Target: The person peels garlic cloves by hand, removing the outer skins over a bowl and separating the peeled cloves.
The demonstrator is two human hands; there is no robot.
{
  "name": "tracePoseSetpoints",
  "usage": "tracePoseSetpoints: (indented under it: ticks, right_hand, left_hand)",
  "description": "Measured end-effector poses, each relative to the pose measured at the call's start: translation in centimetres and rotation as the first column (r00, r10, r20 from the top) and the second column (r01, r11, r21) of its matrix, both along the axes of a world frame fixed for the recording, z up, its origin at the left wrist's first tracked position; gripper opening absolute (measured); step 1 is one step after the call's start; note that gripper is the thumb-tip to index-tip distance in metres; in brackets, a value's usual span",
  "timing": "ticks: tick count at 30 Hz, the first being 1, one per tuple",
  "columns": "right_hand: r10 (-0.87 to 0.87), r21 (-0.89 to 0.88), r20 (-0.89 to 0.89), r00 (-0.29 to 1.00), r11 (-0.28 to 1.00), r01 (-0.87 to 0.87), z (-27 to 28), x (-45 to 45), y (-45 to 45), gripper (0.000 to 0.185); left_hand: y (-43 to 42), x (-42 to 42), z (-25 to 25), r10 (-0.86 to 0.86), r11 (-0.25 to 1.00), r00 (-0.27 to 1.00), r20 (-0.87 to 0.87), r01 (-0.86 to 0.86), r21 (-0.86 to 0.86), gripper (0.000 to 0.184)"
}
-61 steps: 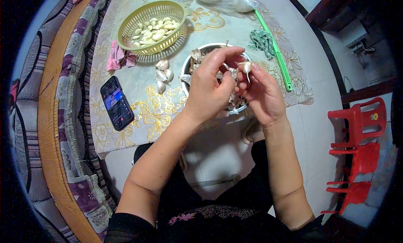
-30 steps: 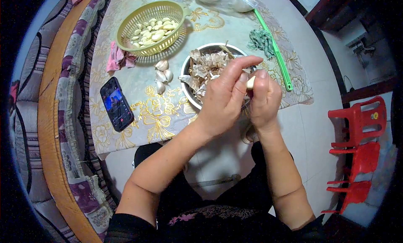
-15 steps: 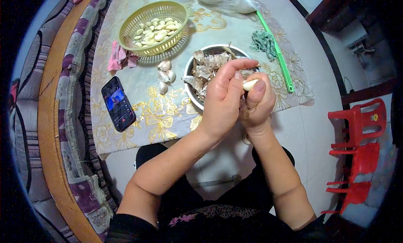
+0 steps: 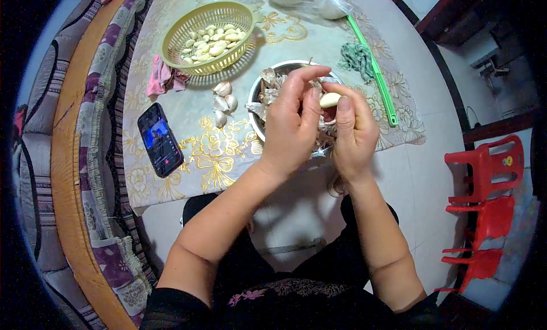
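Note:
A peeled, cream-white garlic clove (image 4: 329,100) sits between the thumb and fingers of my right hand (image 4: 357,128), above a metal bowl (image 4: 254,120). My left hand (image 4: 293,122) is just left of the clove, its index finger stretched out and its thumb raised apart from it. Whether the left fingertips touch the clove is hard to see. Papery garlic skins (image 4: 268,93) fill the bowl, partly hidden behind both hands. Several unpeeled garlic cloves (image 4: 225,103) lie on the tablecloth left of the bowl.
A yellow-green basket (image 4: 171,54) holds several peeled cloves. A phone (image 4: 160,140) with a lit screen lies at left, near a pink cloth (image 4: 159,76). To the right are a green mesh (image 4: 358,59) and a green stick (image 4: 379,76). Red plastic chairs (image 4: 484,167) stand at right.
My right hand has turned and shifted slightly up, bringing the clove up and left between thumb and fingers. My left hand has moved a little left and up.

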State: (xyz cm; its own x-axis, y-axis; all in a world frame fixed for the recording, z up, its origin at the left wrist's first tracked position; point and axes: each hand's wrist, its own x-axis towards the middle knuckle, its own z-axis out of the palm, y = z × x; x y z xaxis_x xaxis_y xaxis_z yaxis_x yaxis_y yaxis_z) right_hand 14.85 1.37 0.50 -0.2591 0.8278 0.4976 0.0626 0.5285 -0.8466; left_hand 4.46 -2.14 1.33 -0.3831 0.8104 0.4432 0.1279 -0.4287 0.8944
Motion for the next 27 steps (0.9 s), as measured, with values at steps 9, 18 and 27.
tracePoseSetpoints:
  ticks: [9, 18, 27]
  right_hand:
    - [0.157, -0.307, -0.195, 0.968, 0.928, -0.213, 0.7, 0.1, -0.4, 0.024]
    - [0.201, -0.507, -0.425, 0.883, 0.755, -0.416, 0.6, 0.2, -0.2, 0.025]
    - [0.192, -0.551, -0.625, 0.756, 0.578, -0.602, 0.1, 0.7, 0.5, 0.027]
  left_hand:
    - [0.5, -0.9, -0.8, 0.042, 0.999, 0.999, -0.004, -0.042, -0.026, 0.022]
    - [0.8, -1.4, -1.2, 0.063, 0.998, 0.998, 0.018, -0.062, -0.024, 0.022]
    - [0.4, -1.6, -0.2, -0.103, 0.984, 0.941, 0.324, 0.143, -0.103, 0.021]
